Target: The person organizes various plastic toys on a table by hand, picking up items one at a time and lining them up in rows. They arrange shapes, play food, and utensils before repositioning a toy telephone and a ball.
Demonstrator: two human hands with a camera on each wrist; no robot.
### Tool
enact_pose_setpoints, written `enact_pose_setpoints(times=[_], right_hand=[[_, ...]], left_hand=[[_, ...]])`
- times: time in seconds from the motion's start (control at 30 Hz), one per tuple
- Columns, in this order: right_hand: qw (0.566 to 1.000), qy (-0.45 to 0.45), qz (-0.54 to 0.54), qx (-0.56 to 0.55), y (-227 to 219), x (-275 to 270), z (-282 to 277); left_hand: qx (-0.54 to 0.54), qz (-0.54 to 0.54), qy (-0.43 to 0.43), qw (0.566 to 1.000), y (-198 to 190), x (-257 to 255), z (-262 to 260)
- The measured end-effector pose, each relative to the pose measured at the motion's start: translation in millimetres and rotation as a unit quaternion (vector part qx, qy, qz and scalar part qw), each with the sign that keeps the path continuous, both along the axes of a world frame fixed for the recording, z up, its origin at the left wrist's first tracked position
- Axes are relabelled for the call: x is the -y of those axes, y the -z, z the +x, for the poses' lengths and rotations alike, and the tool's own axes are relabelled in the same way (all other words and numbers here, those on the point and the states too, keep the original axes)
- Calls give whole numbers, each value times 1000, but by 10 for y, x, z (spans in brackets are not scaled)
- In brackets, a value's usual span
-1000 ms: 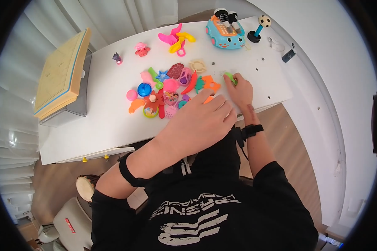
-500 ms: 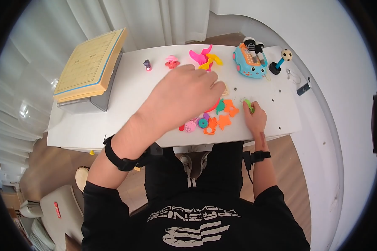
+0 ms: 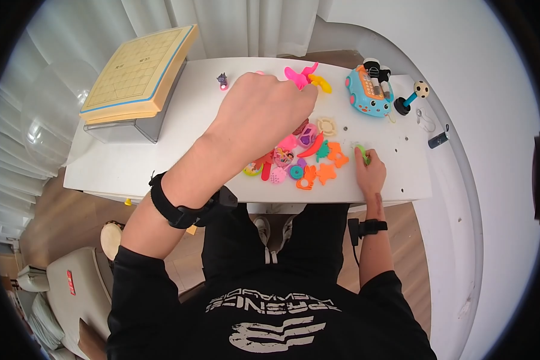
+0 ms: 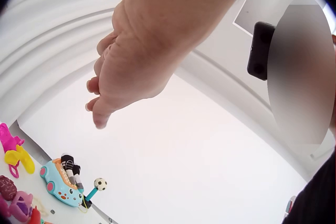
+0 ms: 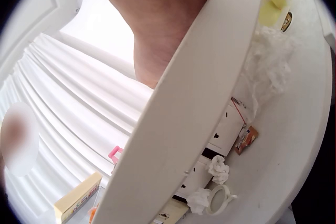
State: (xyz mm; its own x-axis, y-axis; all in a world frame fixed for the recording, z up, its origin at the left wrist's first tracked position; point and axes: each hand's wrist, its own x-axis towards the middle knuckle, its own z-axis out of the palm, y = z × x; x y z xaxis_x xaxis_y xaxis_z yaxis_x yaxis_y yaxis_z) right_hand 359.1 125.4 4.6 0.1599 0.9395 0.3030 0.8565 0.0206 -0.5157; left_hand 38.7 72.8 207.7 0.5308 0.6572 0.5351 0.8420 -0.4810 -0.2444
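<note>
My left hand is raised over the table, between the camera and the back of a pile of colourful toys, part of which it hides. In the left wrist view that hand holds nothing, its fingers loosely bent. At the pile's right, my right hand pinches a small green toy at the tabletop. Orange star-shaped pieces lie between that hand and the rest of the pile. The right wrist view shows only the base of the hand; the table edge hides its fingers.
A board rests on a clear box at the left. Along the back stand a small dark figure, pink and yellow toys, a blue toy phone and a football stand. A dark cylinder lies far right.
My left hand has lifted from beside the right hand and moved left and away from my body, over the pile. The right hand stays at the green toy. The head view has shifted.
</note>
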Motion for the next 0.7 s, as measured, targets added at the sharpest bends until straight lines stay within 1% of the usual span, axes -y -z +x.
enact_pose_setpoints(times=[0.07,0.1,0.27,0.3,0.37,0.47,0.6,0.7], right_hand=[[1000,-1,-4,-3,-13,-3,5],[1000,-1,-4,-1,-13,-1,5],[1000,-5,10,0,7,-3,-1],[1000,-5,10,-1,3,-1,-2],[1000,-4,9,-4,0,9,-2],[1000,-7,8,-3,-7,5,2],[1000,-9,7,-2,15,-1,15],[1000,-6,14,-7,42,-1,15]], left_hand=[[35,-22,4,999,10,11,11],[36,-22,4,999,26,2,14],[11,-54,-20,998,174,-48,-14],[11,-54,-21,998,237,-71,-36],[11,-81,-58,995,391,-125,-98],[8,-108,-71,992,578,-182,-196],[19,-113,-70,991,681,-166,-214],[-10,-121,-76,990,726,-161,-179]])
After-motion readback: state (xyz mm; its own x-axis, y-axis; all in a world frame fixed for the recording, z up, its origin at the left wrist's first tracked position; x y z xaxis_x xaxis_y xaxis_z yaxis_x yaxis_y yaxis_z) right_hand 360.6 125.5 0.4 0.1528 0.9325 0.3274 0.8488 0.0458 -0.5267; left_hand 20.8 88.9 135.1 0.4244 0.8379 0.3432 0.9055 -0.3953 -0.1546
